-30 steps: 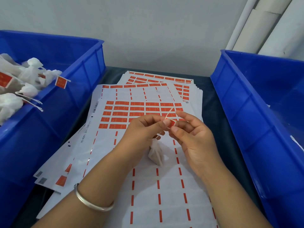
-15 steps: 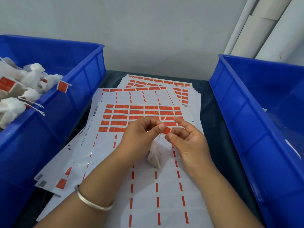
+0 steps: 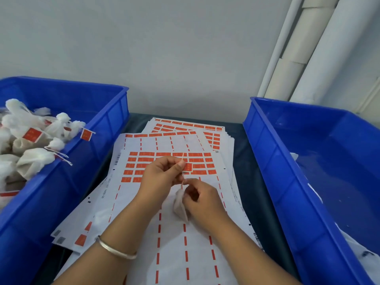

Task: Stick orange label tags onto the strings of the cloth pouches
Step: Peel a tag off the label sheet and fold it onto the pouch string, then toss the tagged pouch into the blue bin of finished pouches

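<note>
We're working in the gap between the left bin [image 3: 86,161] and right bin [image 3: 287,171], over stacked label sheets [image 3: 174,254] on a dark table [image 3: 240,161]. Our left hand [image 3: 160,179] is pinching the string [image 3: 182,177] at the orange tag [image 3: 187,167]; our right hand [image 3: 202,200] is pinching the string lower, pouch [image 3: 180,206] hanging beside it.

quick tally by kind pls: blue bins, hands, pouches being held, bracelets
blue plastic bins: 2, the left bin and the right bin
bare hands: 2, left hand and right hand
small white cloth pouch in hand: 1
silver metal bracelet: 1
total: 6
</note>
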A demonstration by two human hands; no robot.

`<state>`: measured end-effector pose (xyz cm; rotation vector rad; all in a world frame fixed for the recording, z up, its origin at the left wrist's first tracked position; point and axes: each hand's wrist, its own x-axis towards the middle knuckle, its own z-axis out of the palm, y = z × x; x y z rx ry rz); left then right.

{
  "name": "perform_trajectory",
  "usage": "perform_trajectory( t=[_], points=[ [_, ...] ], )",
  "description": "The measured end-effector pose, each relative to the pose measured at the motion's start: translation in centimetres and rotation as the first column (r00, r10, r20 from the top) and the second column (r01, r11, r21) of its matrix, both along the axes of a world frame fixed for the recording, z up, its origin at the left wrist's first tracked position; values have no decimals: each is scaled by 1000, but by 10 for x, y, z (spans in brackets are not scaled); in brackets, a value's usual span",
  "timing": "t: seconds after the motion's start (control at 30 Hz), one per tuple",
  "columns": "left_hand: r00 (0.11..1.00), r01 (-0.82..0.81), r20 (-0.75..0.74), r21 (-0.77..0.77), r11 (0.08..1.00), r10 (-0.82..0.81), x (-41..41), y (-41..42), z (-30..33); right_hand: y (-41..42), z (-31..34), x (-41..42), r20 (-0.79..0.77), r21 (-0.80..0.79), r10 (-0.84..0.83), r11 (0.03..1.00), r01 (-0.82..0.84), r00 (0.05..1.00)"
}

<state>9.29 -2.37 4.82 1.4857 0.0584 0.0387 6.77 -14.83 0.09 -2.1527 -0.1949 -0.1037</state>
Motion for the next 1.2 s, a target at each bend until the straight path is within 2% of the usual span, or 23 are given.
perform_trajectory(
  t=[0.1, 0.2, 0.33, 0.5, 0.6, 0.73, 0.93, 1.03, 1.2],
  points=[
    [999, -3, 36, 10, 1000, 3, -5, 7, 20, 0, -3, 1, -28, -6, -25, 1000, 24, 999],
    [995, -53, 86, 38, 998, 50, -12, 19, 44, 4, -5, 3, -67, -80, -14, 997, 8, 998],
    [972, -101, 223, 92, 991, 78, -30, 39, 87, 5, -2, 4, -91, -175, -36, 984, 19, 995],
    [885, -285, 442, 262, 922, 148, -47, 76, 143, 8, 1, 2, -73, -327, 18, 944, -41, 997],
    [851, -368, 479, 250, 896, 216, -47, 108, 170, 11, 4, 0, -58, -433, 64, 898, -83, 996],
    [814, -494, 506, 347, 797, 284, -38, 157, 186, 13, 10, -4, -50, -470, 83, 878, -96, 995],
    [735, -673, 522, 489, 554, 432, -20, 218, 185, 14, 11, -6, -49, -493, 84, 865, -97, 995],
    [738, -675, 484, 508, 535, 471, -15, 241, 179, 14, 12, -6, -45, -511, 86, 854, -96, 995],
    [730, -674, 456, 603, 427, 508, -9, 263, 170, 15, 12, -6, -28, -525, 86, 846, -88, 996]
  ],
)
